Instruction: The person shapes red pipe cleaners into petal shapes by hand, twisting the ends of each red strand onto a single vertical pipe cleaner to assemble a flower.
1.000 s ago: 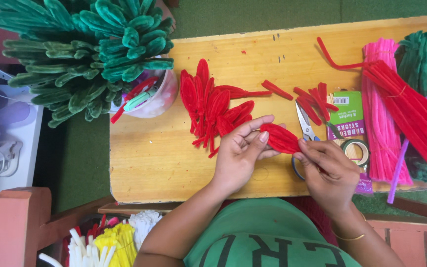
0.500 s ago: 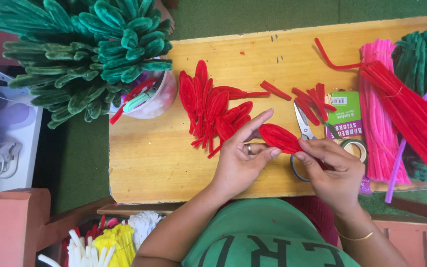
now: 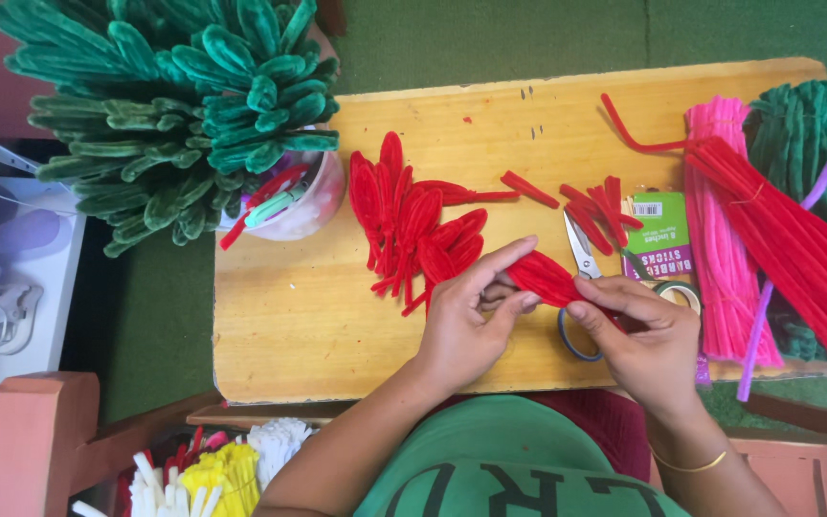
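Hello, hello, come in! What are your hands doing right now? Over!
Left hand and right hand both pinching one folded red fuzzy pipe-cleaner petal. Pile of finished red petals just beyond. Metal scissors beside the right hand, touching nothing.

red petal point(image 3: 543, 278), yellow board point(image 3: 318, 316), pink bundle point(image 3: 720, 239)

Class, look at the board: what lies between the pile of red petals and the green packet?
In the head view, scissors and loose red pieces lie between the red petal pile and the green packet.
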